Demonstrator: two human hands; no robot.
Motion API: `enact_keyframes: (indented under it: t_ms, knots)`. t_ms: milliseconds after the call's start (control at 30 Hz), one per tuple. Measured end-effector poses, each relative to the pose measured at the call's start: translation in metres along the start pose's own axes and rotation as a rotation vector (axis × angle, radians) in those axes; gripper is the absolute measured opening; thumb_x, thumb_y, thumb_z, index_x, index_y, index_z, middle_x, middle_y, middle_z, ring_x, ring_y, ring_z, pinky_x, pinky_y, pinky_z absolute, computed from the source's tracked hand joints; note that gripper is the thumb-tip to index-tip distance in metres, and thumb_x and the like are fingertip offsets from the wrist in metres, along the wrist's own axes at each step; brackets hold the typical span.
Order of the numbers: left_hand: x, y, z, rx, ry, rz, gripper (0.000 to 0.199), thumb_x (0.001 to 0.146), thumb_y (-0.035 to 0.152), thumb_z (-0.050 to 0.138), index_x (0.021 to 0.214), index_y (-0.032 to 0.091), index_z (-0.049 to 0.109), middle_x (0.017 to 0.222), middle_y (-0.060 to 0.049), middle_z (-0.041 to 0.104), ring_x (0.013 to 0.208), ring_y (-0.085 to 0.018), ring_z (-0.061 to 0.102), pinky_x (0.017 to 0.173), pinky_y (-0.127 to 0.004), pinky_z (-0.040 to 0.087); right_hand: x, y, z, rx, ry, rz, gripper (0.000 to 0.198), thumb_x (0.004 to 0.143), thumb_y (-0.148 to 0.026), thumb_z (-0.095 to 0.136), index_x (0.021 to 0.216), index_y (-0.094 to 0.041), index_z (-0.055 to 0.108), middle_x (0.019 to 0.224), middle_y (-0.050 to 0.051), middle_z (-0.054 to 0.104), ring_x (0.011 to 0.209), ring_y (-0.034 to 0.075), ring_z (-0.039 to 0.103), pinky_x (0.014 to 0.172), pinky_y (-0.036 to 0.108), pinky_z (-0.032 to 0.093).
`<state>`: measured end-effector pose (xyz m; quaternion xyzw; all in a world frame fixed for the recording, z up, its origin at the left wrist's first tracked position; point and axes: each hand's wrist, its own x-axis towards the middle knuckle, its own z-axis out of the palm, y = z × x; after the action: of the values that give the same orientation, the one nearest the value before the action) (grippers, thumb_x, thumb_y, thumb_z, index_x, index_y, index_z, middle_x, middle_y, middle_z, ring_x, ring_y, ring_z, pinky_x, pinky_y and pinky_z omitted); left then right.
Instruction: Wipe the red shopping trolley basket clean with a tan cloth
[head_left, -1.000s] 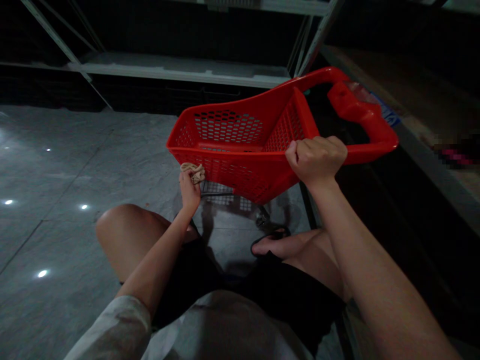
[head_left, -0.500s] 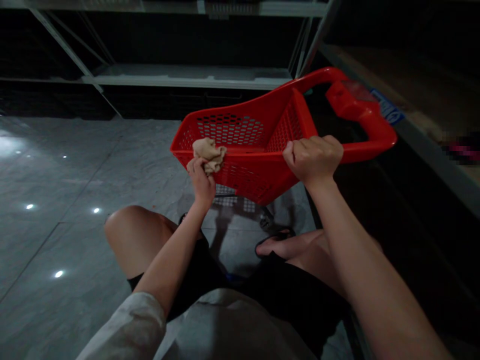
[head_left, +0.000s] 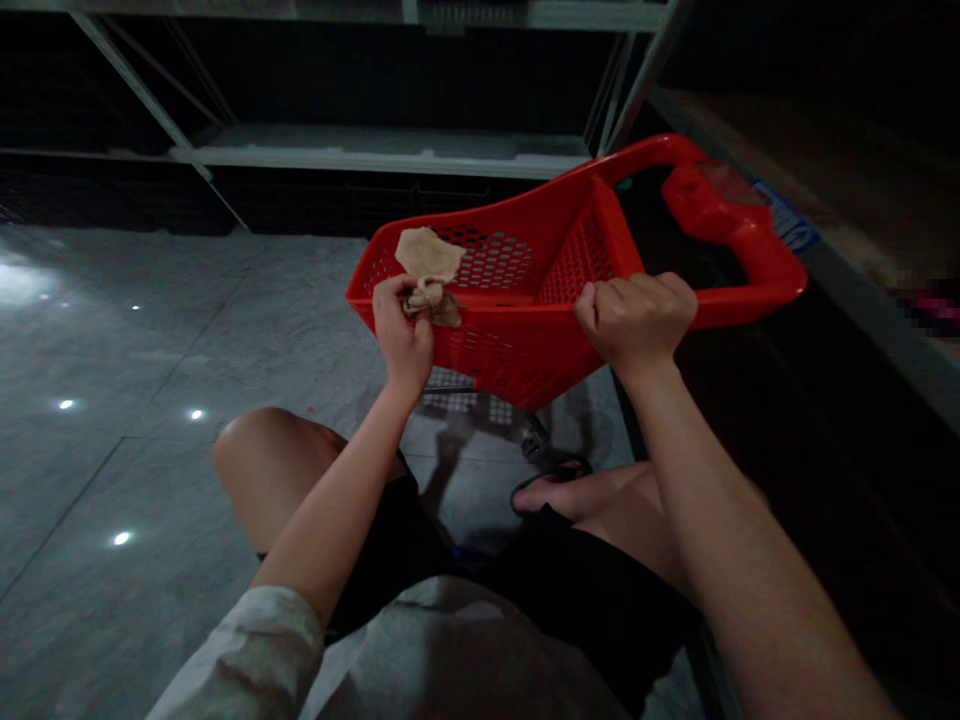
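Note:
A red plastic shopping cart [head_left: 525, 345] with perforated sides stands in front of my knees, its looped handle [head_left: 757, 250] toward the right. My left hand [head_left: 401, 335] grips a crumpled beige cloth [head_left: 429, 257] at the near rim of the basket, close to its left end. Part of the cloth stands up above the fingers and part hangs by the rim. My right hand [head_left: 637, 312] is closed around the near rim at the basket's right end, where the handle begins. Its fingertips are hidden behind the rim.
White metal shelving [head_left: 390, 155] runs across the back. On the right is a dark ledge [head_left: 847, 260] with a blue label [head_left: 787, 215] on its edge. Beneath the cart are a caster wheel [head_left: 534, 437] and a grey tiled floor [head_left: 165, 350].
The cloth has risen and spread above the rim, and my left hand has turned and lifted slightly with it. My right hand keeps its grip on the cart. The view has shifted slightly.

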<state>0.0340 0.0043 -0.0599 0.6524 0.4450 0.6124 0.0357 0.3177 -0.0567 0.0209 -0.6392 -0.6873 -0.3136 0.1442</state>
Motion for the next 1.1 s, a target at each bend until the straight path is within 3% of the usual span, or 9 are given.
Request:
enact_keyframes:
  t_ms: [100,200,300,433,567,667,767,933,1100]
  knots:
    - [-0.032,-0.01,0.004,0.039,-0.153,-0.051,0.042,0.072,0.004,0.049,0.109,0.022,0.056,0.113,-0.009,0.063,0.113,-0.024,0.058,0.104,-0.039,0.048,0.0,0.0,-0.001,0.0,0.011,-0.007,0.047,0.102,-0.036,0.036,0.07,-0.021,0.068,0.067,0.009,0.068,0.066,0.019,0.048,0.069,0.038,0.025]
    - [-0.088,-0.034,0.005,0.124,-0.371,-0.297,0.032,0.068,0.005,0.051,0.095,0.022,0.056,0.104,-0.01,0.064,0.107,-0.028,0.06,0.1,-0.042,0.051,0.001,-0.003,-0.003,0.003,-0.021,0.02,0.046,0.101,-0.034,0.037,0.072,-0.02,0.07,0.067,0.01,0.068,0.068,0.021,0.051,0.07,0.038,0.027]
    - [-0.119,-0.053,0.001,0.141,-0.39,-0.423,0.026,0.068,0.007,0.053,0.088,0.022,0.056,0.091,-0.008,0.064,0.094,-0.027,0.062,0.091,-0.042,0.054,0.001,-0.006,-0.006,0.018,-0.051,0.045,0.045,0.101,-0.033,0.038,0.075,-0.019,0.072,0.069,0.01,0.068,0.073,0.023,0.055,0.073,0.039,0.03]
    - [-0.091,-0.046,-0.006,0.147,-0.226,-0.443,0.024,0.078,0.01,0.053,0.099,0.021,0.057,0.101,-0.008,0.064,0.102,-0.024,0.061,0.097,-0.04,0.05,0.001,-0.007,-0.007,0.028,-0.037,0.039,0.044,0.101,-0.033,0.039,0.074,-0.019,0.072,0.068,0.01,0.068,0.074,0.024,0.057,0.074,0.039,0.033]
    - [-0.029,-0.007,-0.005,0.007,-0.021,-0.175,0.032,0.082,0.01,0.055,0.112,0.023,0.058,0.112,-0.005,0.064,0.109,-0.02,0.06,0.1,-0.033,0.048,0.0,-0.006,-0.002,0.045,0.005,0.043,0.046,0.1,-0.034,0.039,0.072,-0.02,0.072,0.067,0.011,0.068,0.072,0.024,0.058,0.073,0.04,0.035]
    - [-0.012,0.015,0.005,-0.024,-0.046,-0.023,0.039,0.079,0.005,0.052,0.114,0.023,0.058,0.112,-0.006,0.065,0.109,-0.021,0.06,0.101,-0.034,0.048,-0.001,-0.006,-0.001,0.087,0.036,0.048,0.046,0.1,-0.034,0.039,0.07,-0.02,0.071,0.066,0.011,0.067,0.072,0.025,0.058,0.073,0.041,0.037]
    - [-0.038,0.012,0.014,0.028,-0.203,-0.011,0.038,0.078,0.006,0.051,0.111,0.022,0.06,0.115,-0.009,0.067,0.114,-0.025,0.059,0.105,-0.04,0.048,-0.001,-0.006,-0.004,0.168,0.022,0.061,0.045,0.1,-0.034,0.039,0.072,-0.021,0.071,0.066,0.011,0.066,0.074,0.026,0.058,0.075,0.042,0.038]
    - [-0.114,-0.028,0.014,0.079,-0.544,-0.254,0.029,0.074,0.008,0.057,0.098,0.021,0.065,0.11,-0.011,0.071,0.109,-0.028,0.064,0.102,-0.043,0.052,-0.001,-0.008,-0.007,0.204,-0.001,0.068,0.044,0.1,-0.034,0.039,0.074,-0.021,0.072,0.068,0.011,0.067,0.076,0.026,0.059,0.077,0.043,0.04]
    - [-0.114,-0.025,0.004,0.121,-0.425,-0.356,0.026,0.08,0.008,0.055,0.102,0.02,0.064,0.103,-0.01,0.07,0.1,-0.026,0.065,0.094,-0.041,0.054,-0.003,-0.01,-0.007,0.192,0.039,0.05,0.048,0.101,-0.034,0.035,0.073,-0.022,0.071,0.068,0.011,0.066,0.076,0.026,0.058,0.076,0.043,0.04]
